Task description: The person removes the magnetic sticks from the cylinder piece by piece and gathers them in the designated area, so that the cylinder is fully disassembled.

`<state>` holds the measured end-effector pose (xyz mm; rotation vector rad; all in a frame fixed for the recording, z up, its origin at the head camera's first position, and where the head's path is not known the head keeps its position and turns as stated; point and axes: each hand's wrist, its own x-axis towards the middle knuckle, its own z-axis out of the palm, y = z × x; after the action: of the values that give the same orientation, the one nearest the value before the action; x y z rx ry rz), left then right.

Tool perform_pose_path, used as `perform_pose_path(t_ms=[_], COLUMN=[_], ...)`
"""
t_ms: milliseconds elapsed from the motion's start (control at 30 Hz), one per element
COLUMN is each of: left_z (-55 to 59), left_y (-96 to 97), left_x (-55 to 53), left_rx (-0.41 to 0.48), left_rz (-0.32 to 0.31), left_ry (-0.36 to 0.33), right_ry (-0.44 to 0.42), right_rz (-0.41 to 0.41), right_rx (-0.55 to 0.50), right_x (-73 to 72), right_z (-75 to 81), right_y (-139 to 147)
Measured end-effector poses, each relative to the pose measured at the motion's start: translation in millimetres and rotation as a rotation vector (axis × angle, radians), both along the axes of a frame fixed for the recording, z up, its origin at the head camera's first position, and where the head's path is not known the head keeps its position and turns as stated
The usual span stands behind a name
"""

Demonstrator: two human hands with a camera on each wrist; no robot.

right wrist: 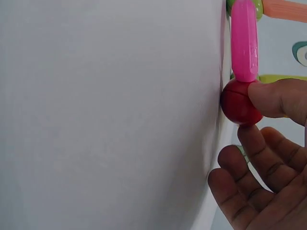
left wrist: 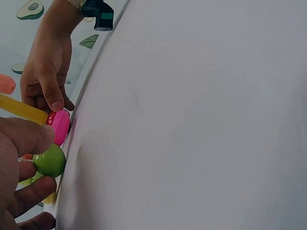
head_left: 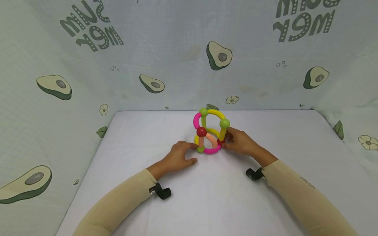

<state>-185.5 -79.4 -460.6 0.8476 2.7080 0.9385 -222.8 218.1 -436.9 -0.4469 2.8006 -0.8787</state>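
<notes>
A pale cloth (head_left: 183,39) printed with avocados (head_left: 219,55) rises beyond a person's left hand (head_left: 180,155) and right hand (head_left: 240,142) and hangs to either side of them. The white bench (head_left: 195,203) spreads beneath both hands. Beige sleeves (head_left: 304,196) cover the arms behind the hands, ending near the wrists.

Between the hands, at the fingertips of each, an open frame (head_left: 211,137) of bright balls, rods and arcs stands on the bench. The right hand grasps it at a low corner, thumb against the gripped red ball (right wrist: 240,101) and a fingertip meeting the ball from the other side; its remaining fingers are loosely bent and apart. The left hand is released, its forefinger reaching to the low green ball (head_left: 200,149) on that hand's side of the frame; whether the two touch cannot be told. The left thumb points toward the right hand, apart from the frame.

Black cameras (head_left: 254,174) sit at the wrists, behind the hands. A low pink arc (head_left: 212,150) joins the ball at the left forefinger to the one in the right hand's grip. Beside the right fingers, a yellow rod (head_left: 222,134) rises to a high green ball (head_left: 224,123). Beyond the left fingertips, an orange rod (head_left: 201,142) stands between the low green ball and the upper red ball (head_left: 201,131).
</notes>
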Motion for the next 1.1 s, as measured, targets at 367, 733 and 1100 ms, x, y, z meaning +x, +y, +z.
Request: perform_pose_path(t_ms=[367,733,1100], left_z=[3.6,3.7,3.1], left_y=[6.2,11.1,13.0], left_x=[7.6,12.1,14.5], left_rx=[-0.023,-0.031,-0.029], left_rz=[-0.017,-0.039,-0.055], left_ry=[0.001,0.007,0.01], right_ry=[-0.015,-0.01,-0.028], right_rz=[-0.045,-0.044,-0.059], right_rx=[-0.004,-0.019,-0.063], right_x=[-7.3,-14.9,-17.5], right_z=[3.4,2.9,3.2], right_y=[-5.3,-7.8,-12.0])
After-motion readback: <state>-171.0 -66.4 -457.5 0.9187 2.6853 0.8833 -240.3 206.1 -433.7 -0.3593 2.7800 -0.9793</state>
